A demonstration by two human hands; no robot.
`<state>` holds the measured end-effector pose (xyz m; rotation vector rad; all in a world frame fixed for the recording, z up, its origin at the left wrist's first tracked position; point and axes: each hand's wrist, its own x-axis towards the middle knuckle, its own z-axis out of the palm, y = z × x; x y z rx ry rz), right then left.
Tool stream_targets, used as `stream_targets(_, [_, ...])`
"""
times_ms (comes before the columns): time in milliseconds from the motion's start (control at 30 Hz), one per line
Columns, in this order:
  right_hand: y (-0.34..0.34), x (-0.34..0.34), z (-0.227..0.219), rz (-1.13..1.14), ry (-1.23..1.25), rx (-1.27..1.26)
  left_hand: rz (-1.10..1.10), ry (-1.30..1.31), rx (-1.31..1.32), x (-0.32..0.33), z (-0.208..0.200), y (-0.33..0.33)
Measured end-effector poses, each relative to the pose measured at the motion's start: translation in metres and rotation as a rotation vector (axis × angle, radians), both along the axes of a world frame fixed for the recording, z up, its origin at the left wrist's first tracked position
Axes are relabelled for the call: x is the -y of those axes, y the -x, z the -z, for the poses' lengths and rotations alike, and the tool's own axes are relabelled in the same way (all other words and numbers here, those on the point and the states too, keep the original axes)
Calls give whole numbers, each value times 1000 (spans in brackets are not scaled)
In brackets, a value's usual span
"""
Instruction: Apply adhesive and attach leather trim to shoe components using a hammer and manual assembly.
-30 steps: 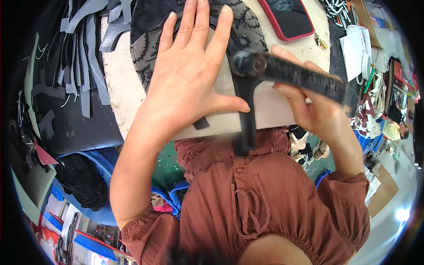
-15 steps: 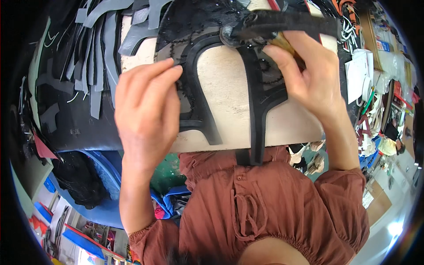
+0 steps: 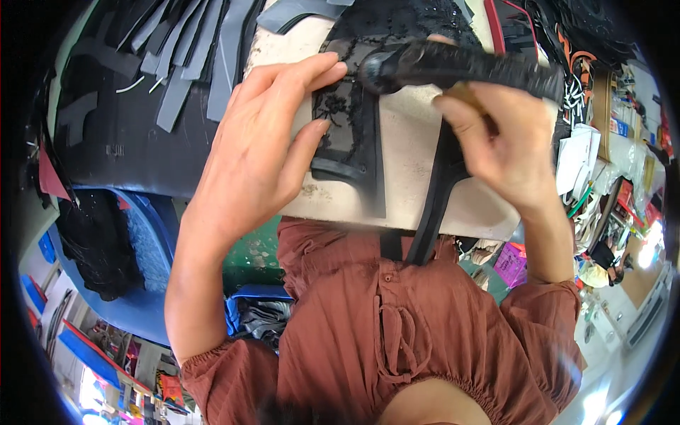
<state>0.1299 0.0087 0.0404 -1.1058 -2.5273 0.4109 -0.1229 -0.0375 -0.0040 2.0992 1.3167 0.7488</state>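
Black sheer piece is laid on the pale board, seemingly touched at board's left by left hand, thumb spread; above board, hammer is clenched in right hand, edging apparently being tapped flat, next blow calling for clear fingertips.

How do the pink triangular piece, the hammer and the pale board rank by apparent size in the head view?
1. Pale board, partly covered
2. Hammer, blurred
3. Pink triangular piece
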Motion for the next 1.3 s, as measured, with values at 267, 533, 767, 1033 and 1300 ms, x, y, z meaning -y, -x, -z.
stream_targets(267, [11, 27, -17, 96, 182, 55, 42, -58, 82, 1, 3, 10])
stream_targets(533, [34, 43, -34, -38, 304, 299, 18, -146, 117, -1, 11, 10])
stream_targets(767, [10, 60, -21, 8, 317, 82, 74, 12, 151, 0, -5, 11])
stream_targets(1033, [-4, 62, -10, -49, 275, -1, 105, 9, 110, -3, 11, 15])
stream_targets(1300, [-13, 75, -24, 15, 393, 39, 76, -96, 70, -6, 2, 11])
